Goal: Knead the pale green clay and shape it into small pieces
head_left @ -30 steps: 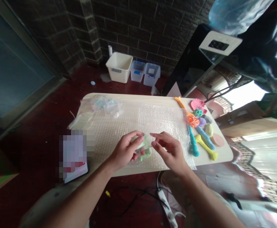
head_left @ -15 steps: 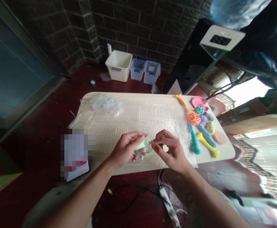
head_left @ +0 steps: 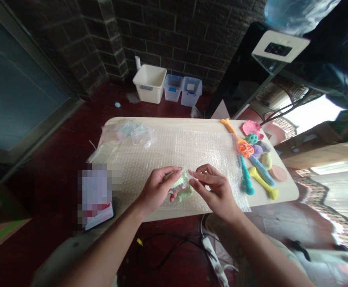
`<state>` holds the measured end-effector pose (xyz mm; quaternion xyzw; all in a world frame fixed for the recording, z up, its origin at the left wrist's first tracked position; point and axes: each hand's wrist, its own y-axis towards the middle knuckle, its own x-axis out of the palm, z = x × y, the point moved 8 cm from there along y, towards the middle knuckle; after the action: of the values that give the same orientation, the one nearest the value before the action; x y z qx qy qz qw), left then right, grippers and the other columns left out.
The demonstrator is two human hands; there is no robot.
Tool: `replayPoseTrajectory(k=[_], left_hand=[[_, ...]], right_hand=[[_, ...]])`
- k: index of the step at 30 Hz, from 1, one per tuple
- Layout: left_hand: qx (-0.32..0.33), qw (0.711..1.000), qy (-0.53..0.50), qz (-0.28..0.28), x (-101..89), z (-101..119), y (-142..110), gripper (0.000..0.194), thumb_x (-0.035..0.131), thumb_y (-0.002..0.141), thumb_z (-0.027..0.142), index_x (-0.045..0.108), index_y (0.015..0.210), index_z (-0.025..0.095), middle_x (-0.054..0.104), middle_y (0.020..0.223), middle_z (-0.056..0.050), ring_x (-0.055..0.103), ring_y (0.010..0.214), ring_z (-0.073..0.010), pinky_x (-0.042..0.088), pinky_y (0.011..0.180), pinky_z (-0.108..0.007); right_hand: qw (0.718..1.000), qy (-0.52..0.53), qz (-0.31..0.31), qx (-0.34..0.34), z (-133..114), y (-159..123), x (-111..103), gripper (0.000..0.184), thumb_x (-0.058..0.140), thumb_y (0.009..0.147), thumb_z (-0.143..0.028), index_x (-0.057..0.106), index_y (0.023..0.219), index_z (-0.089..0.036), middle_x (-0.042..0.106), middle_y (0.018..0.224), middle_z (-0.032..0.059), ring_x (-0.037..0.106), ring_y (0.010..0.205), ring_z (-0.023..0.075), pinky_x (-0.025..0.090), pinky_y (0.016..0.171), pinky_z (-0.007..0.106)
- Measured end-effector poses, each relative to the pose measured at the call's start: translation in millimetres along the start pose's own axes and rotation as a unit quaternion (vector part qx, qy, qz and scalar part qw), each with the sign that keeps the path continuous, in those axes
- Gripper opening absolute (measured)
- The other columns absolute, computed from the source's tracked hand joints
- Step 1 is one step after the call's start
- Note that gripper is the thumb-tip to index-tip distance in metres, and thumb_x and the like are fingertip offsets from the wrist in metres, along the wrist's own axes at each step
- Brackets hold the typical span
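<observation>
My left hand point(head_left: 156, 189) is closed around a pale green clay-like piece point(head_left: 186, 194) with clear plastic film point(head_left: 184, 173) about it. Part of the green piece hangs below my left fingers, and its full shape is hidden. The thumb and fingers of my right hand point(head_left: 217, 191) pinch the film at its right edge. Both hands are above a sheet of bubble wrap point(head_left: 204, 147) spread over the pale table point(head_left: 289, 190).
On the table's right lie a teal stick point(head_left: 246, 175), a yellow bone-shaped piece point(head_left: 263, 183), a blue stick point(head_left: 262, 170), an orange piece point(head_left: 228, 125) and a pink dish-like piece point(head_left: 251, 129). Crumpled clear bags point(head_left: 138, 133) lie back left. Beyond stands a white bin point(head_left: 150, 85).
The plastic film has shifted up a little between my hands, and more of the green piece shows below it. My right fingers stay pinched on the film. The view has shifted slightly.
</observation>
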<state>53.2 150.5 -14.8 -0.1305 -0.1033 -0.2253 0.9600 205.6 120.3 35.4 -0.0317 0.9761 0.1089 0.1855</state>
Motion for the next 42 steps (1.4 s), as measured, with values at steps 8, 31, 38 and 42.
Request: replayPoseTrajectory(k=[8, 31, 38, 42], left_hand=[[-0.007, 1.0, 0.002, -0.001, 0.6, -4, -1, 0.036, 0.061, 0.098, 0.049, 0.068, 0.096, 0.013, 0.066, 0.065, -0.001, 0.047, 0.041, -0.0072, 0.037, 0.036, -0.018], [-0.001, 0.999, -0.035, -0.034, 3.1, -4, 0, 0.036, 0.059, 0.099, 0.048, 0.069, 0.093, 0.014, 0.063, 0.062, 0.0, 0.052, 0.044, -0.0081, 0.041, 0.04, -0.018], [-0.023, 0.995, -0.095, -0.025, 2.6, -6, 0, 0.036, 0.062, 0.098, 0.049, 0.069, 0.091, 0.014, 0.059, 0.057, 0.002, 0.048, 0.041, -0.0072, 0.038, 0.037, -0.017], [-0.021, 0.996, -0.087, -0.017, 1.2, -7, 0, 0.036, 0.063, 0.097, 0.049, 0.07, 0.09, 0.014, 0.058, 0.056, 0.003, 0.046, 0.038, -0.0074, 0.035, 0.034, -0.018]], right_hand=[[0.996, -0.061, -0.056, -0.035, -7, 0, 5, 0.038, 0.067, 0.098, -0.028, 0.071, 0.136, -0.032, 0.061, 0.109, 0.0077, 0.061, 0.082, 0.0168, 0.056, 0.063, 0.03], [0.997, -0.002, -0.078, -0.007, 2, 0, 5, 0.038, 0.065, 0.1, -0.032, 0.069, 0.138, -0.03, 0.061, 0.13, 0.0117, 0.065, 0.101, 0.0222, 0.058, 0.082, 0.039], [0.972, -0.17, -0.079, -0.143, -15, -5, 3, 0.036, 0.065, 0.097, -0.025, 0.071, 0.132, -0.024, 0.061, 0.126, 0.0133, 0.065, 0.088, 0.022, 0.059, 0.075, 0.042], [0.964, -0.182, -0.099, -0.165, -16, -8, 6, 0.044, 0.065, 0.096, -0.027, 0.065, 0.14, -0.027, 0.058, 0.129, 0.0126, 0.065, 0.09, 0.0224, 0.06, 0.075, 0.042]])
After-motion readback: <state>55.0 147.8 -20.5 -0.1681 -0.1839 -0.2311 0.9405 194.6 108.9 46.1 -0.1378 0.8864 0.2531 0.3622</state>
